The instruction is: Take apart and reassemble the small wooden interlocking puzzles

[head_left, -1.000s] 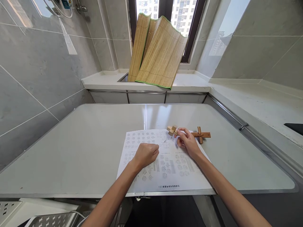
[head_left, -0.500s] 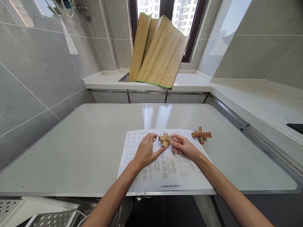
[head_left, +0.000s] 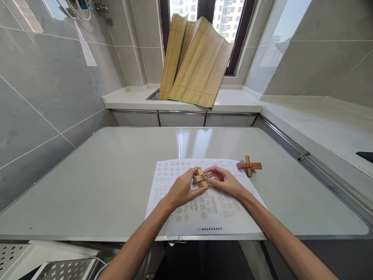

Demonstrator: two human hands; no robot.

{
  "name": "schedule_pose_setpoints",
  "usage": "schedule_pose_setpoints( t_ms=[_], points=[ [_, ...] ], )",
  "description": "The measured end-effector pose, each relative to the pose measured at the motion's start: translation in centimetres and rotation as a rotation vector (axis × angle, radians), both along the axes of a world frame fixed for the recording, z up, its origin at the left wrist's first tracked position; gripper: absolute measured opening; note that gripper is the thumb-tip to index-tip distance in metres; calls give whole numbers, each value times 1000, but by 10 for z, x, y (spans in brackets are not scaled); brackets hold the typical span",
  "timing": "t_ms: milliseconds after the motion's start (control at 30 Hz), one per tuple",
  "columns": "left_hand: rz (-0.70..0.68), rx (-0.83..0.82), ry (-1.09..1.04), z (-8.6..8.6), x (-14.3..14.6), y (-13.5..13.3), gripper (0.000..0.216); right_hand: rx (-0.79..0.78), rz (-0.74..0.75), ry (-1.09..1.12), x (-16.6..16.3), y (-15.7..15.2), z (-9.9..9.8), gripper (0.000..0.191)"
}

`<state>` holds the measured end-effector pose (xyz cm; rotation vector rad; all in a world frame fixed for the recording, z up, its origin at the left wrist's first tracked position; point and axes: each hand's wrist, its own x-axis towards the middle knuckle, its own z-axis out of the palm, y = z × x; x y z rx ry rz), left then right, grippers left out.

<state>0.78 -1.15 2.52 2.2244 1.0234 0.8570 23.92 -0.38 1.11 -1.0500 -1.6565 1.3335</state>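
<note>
You have the pale wooden burr puzzle (head_left: 201, 177) pinched between both hands, lifted just above the printed diagram sheet (head_left: 204, 202). Your left hand (head_left: 182, 188) closes on it from the left, thumb under and fingers over; your right hand (head_left: 225, 181) grips the other side with the fingertips curled in. Holding it from two sides like this keeps the crossed sticks from sliding apart and turns a marked face up toward you. What the mark reads is too small to tell.

The sheet lies flat under your hands, its near edge at the front edge of the desk (head_left: 101, 186), so the rows of small figures sit right below the piece for comparison.

The darker wooden cross puzzle (head_left: 249, 166) rests on the desk just off the sheet's far right corner, apart from your right hand and out of the working area.

Counted: two wooden puzzles, one in hand and one set aside; one printed sheet; two hands, both yours. Behind, on the ledge at the window, bamboo mats (head_left: 195, 62) lean upright; they look like two, though the folds overlap.
</note>
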Motion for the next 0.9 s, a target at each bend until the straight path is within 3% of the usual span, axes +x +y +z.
schedule_pose_setpoints(
  t_ms=[233,467,633,900],
  points=[
    [24,96,58,-6,0,2,59,-15,-69,55,0,1,4,33],
    [10,126,25,-5,0,2,56,-68,104,-69,2,-1,3,39],
    [19,200,36,-4,0,2,56,-112,205,5,3,-1,0,40],
    [92,215,-2,-9,-2,3,64,-69,192,18,-5,-5,3,35]
  ],
)
